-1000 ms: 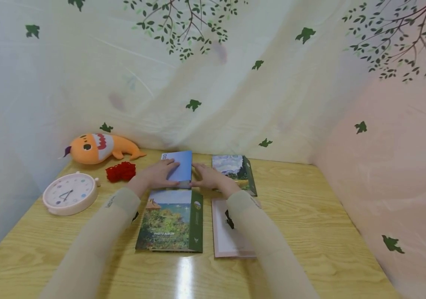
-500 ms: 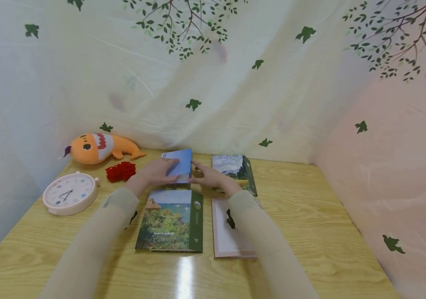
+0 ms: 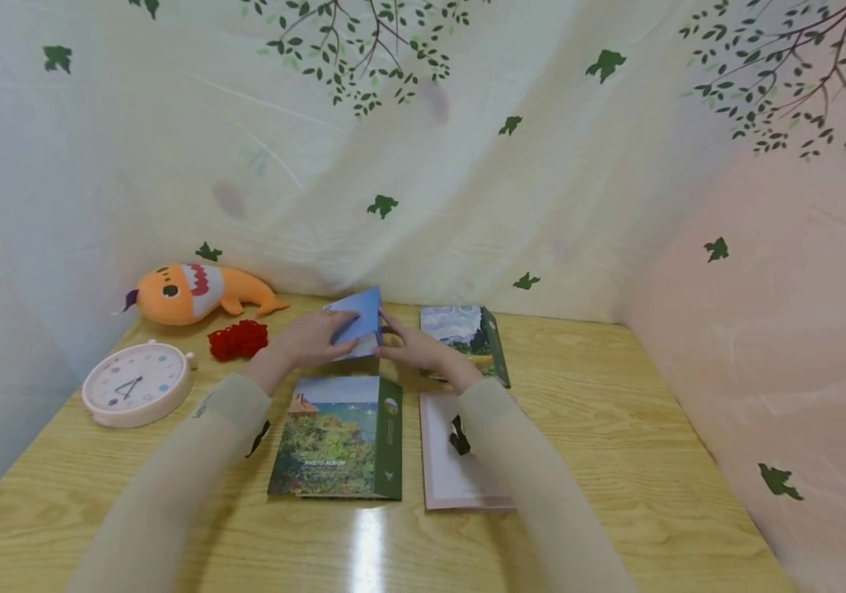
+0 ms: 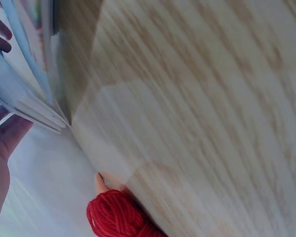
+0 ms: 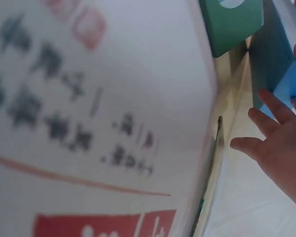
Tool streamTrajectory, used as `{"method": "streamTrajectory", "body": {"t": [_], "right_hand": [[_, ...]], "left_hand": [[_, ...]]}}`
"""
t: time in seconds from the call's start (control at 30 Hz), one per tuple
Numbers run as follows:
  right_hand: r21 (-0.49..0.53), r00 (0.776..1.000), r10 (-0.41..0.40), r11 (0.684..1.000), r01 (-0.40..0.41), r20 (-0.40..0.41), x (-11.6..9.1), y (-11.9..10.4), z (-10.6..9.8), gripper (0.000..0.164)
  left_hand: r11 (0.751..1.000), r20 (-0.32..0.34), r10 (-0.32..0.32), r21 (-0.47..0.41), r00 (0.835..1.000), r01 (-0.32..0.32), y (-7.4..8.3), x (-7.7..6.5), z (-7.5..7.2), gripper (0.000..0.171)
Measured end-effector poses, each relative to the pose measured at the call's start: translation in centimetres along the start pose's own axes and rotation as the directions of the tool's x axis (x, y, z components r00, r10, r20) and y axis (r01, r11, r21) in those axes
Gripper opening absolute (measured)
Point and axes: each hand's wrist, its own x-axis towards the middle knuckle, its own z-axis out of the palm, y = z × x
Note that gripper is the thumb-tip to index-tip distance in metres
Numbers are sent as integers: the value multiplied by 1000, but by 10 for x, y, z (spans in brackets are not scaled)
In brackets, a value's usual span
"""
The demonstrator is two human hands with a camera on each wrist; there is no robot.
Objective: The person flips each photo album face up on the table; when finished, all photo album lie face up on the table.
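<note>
- Left hand grips the left part of the blue book, fingers reaching over the cover and thumb near its front edge; exactly how far they wrap around is hard to make out.
- Right hand has its fingers spread and fairly straight, some fingertips touching the blue book's right side.
- The blue book sits between the two hands toward the back of the table, tilted; the left wrist view shows layered edges at its side.
- Directly in front of it lies the photo album, a garden-and-sea picture on its cover and a green spine on the right.
- Just beyond the right hand lies the landscape album, also green-spined, its lower left partly hidden by that hand.
- Below the right wrist lies the pink-edged book, partly covered by the right sleeve.
- Left of the left hand is the red yarn, with the orange plush shark lying behind it.
- Farther left and nearer the viewer lies the pale pink clock, face up.
- Behind everything hangs a pale cloth printed with leaves and branches.
</note>
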Motion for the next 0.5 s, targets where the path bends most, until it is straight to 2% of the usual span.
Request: {"method": "streamTrajectory", "body": {"t": [0.27,0.5], "right_hand": [[-46,998,-31,999,29,-49,-4,-6,-5,84],[-52,996,-23,998,19,-88,-10,-10,-6,83]], "left_hand": [[1000,5,6,-26,1000,-6,11,0,-7,65],[994,-46,44,-98,998,-48,18,2,-8,68]]}}
